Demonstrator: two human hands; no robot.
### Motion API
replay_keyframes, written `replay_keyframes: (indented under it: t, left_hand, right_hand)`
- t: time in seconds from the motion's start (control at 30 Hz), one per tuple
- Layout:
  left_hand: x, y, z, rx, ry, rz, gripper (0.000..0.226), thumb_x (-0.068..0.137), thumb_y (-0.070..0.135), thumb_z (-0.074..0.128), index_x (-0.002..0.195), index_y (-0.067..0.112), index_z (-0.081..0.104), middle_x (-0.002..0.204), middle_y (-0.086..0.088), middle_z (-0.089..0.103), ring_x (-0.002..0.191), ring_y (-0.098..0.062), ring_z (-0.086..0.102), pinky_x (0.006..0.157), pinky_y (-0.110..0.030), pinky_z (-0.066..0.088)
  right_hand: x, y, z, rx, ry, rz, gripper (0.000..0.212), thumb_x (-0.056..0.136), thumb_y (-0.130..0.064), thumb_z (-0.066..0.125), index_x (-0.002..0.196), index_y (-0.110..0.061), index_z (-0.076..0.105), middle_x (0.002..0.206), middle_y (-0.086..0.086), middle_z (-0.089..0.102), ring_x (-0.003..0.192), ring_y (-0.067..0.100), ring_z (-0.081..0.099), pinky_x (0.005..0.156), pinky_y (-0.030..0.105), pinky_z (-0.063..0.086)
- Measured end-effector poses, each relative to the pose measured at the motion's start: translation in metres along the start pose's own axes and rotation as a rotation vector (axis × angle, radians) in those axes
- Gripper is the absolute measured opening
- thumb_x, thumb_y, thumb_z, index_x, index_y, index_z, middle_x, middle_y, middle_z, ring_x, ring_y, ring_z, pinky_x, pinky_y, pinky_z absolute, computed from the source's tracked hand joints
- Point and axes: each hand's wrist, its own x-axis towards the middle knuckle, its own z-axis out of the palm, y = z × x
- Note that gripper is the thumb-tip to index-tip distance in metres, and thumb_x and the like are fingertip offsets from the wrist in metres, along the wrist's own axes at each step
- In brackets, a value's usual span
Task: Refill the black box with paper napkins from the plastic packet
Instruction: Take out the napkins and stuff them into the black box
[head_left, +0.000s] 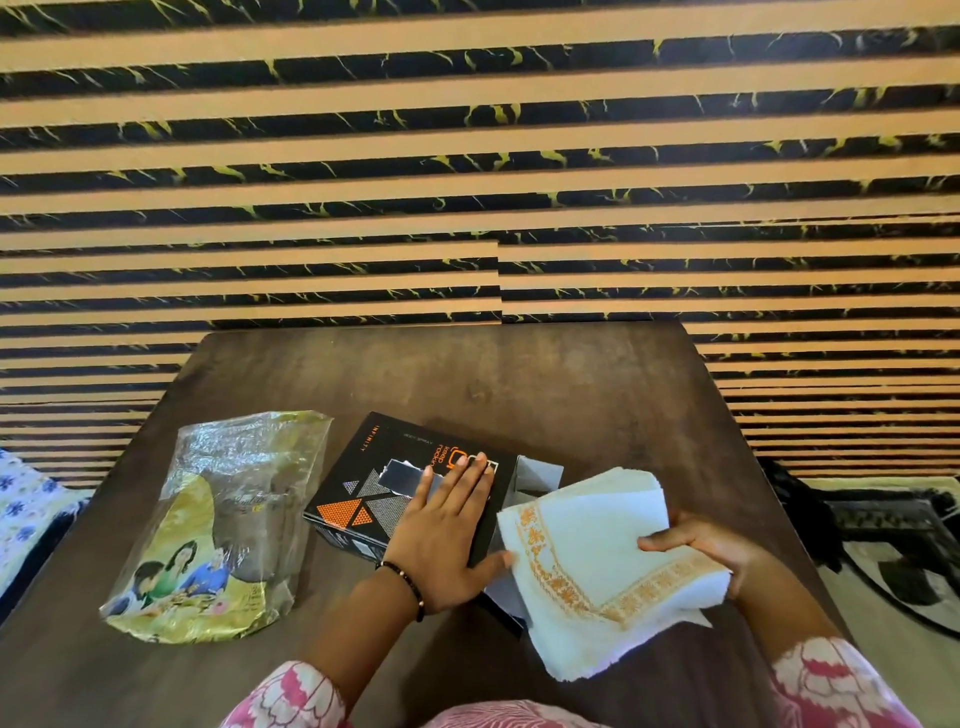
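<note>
The black box (374, 483), printed with orange triangles and lettering, lies flat in the middle of the dark wooden table (519, 384). Its right end flap stands open. My left hand (447, 540) rests flat on the box top, fingers spread. My right hand (711, 551) grips a stack of white paper napkins (587, 561) with an orange patterned border, held right at the box's open right end. The clear and gold plastic packet (218, 525) lies crumpled to the left of the box and looks empty.
A wall of tan and black marbled stripes (467, 156) rises behind the table. A blue floral cloth (26, 499) sits at the far left. A black and cream patterned rug (893, 545) lies at the right.
</note>
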Motion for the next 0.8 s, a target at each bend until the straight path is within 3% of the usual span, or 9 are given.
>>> replay_keyframes:
  t: [0.1, 0.2, 0.3, 0.37, 0.47, 0.53, 0.63, 0.8]
  left_hand:
    - [-0.001, 0.001, -0.001, -0.011, 0.001, -0.005, 0.1, 0.067, 0.08, 0.007, 0.144, 0.02, -0.013, 0.146, 0.007, -0.024, 0.138, -0.015, -0.023, 0.11, -0.041, -0.021]
    - [-0.003, 0.0, -0.001, -0.009, -0.012, -0.004, 0.098, 0.066, 0.082, 0.009, 0.138, 0.022, -0.021, 0.147, 0.006, -0.024, 0.137, -0.015, -0.025, 0.113, -0.043, -0.021]
    - [-0.005, 0.0, 0.0, -0.004, -0.026, -0.003, 0.1, 0.063, 0.084, 0.009, 0.134, 0.024, -0.026, 0.145, 0.007, -0.027, 0.138, -0.016, -0.024, 0.11, -0.043, -0.022]
    - [-0.006, 0.0, 0.001, -0.021, -0.022, -0.003, 0.098, 0.064, 0.085, 0.013, 0.135, 0.028, -0.025, 0.145, 0.008, -0.026, 0.138, -0.016, -0.024, 0.11, -0.044, -0.024]
    - [-0.008, 0.001, 0.002, -0.058, -0.003, 0.026, 0.089, 0.073, 0.079, 0.032, 0.14, 0.043, -0.015, 0.147, 0.008, -0.024, 0.138, -0.017, -0.024, 0.11, -0.047, -0.023]
    - [-0.01, 0.002, 0.003, -0.03, 0.023, 0.07, 0.072, 0.076, 0.07, 0.032, 0.138, 0.052, 0.0, 0.148, 0.005, -0.023, 0.138, -0.021, -0.025, 0.109, -0.052, -0.021]
    - [-0.009, 0.005, 0.003, 0.001, 0.049, 0.09, 0.059, 0.076, 0.062, 0.026, 0.134, 0.054, 0.02, 0.154, -0.003, -0.013, 0.137, -0.027, -0.022, 0.105, -0.058, -0.019]
    - [-0.007, 0.017, -0.004, 0.084, -0.075, 0.02, 0.066, 0.085, 0.054, 0.038, 0.142, 0.042, 0.007, 0.152, -0.007, -0.026, 0.138, -0.028, -0.027, 0.104, -0.064, -0.018]
  right_hand:
    - [0.008, -0.011, 0.015, -0.035, -0.009, -0.027, 0.043, 0.067, -0.003, 0.066, 0.109, -0.006, 0.06, 0.09, 0.018, 0.073, 0.08, 0.029, 0.071, 0.063, 0.035, 0.058]
    - [0.018, -0.015, 0.023, 0.04, 0.021, -0.048, 0.027, 0.074, -0.001, 0.067, 0.101, -0.007, 0.063, 0.077, 0.014, 0.074, 0.067, 0.024, 0.071, 0.055, 0.031, 0.058]
    - [0.027, -0.009, 0.022, 0.14, 0.069, -0.063, 0.04, 0.064, -0.007, 0.073, 0.103, -0.005, 0.063, 0.078, 0.017, 0.072, 0.068, 0.027, 0.069, 0.059, 0.033, 0.058]
    - [0.028, -0.005, 0.021, 0.17, 0.079, -0.056, 0.038, 0.066, -0.008, 0.07, 0.102, -0.005, 0.063, 0.078, 0.019, 0.071, 0.067, 0.027, 0.069, 0.056, 0.033, 0.058]
    - [0.025, 0.0, 0.019, 0.18, 0.072, -0.018, 0.043, 0.066, -0.004, 0.07, 0.108, -0.004, 0.06, 0.083, 0.021, 0.069, 0.066, 0.029, 0.07, 0.052, 0.034, 0.057]
    - [0.023, 0.005, 0.018, 0.169, 0.061, 0.005, 0.047, 0.068, -0.001, 0.072, 0.113, -0.004, 0.058, 0.087, 0.022, 0.068, 0.066, 0.029, 0.07, 0.052, 0.034, 0.057]
    - [0.02, 0.009, 0.018, 0.209, 0.06, 0.047, 0.036, 0.072, -0.003, 0.063, 0.107, -0.001, 0.059, 0.081, 0.022, 0.07, 0.062, 0.028, 0.07, 0.049, 0.033, 0.058]
    - [0.018, 0.015, 0.018, 0.224, 0.088, 0.033, 0.04, 0.072, -0.002, 0.063, 0.112, -0.002, 0.057, 0.082, 0.022, 0.07, 0.063, 0.029, 0.07, 0.048, 0.033, 0.057]
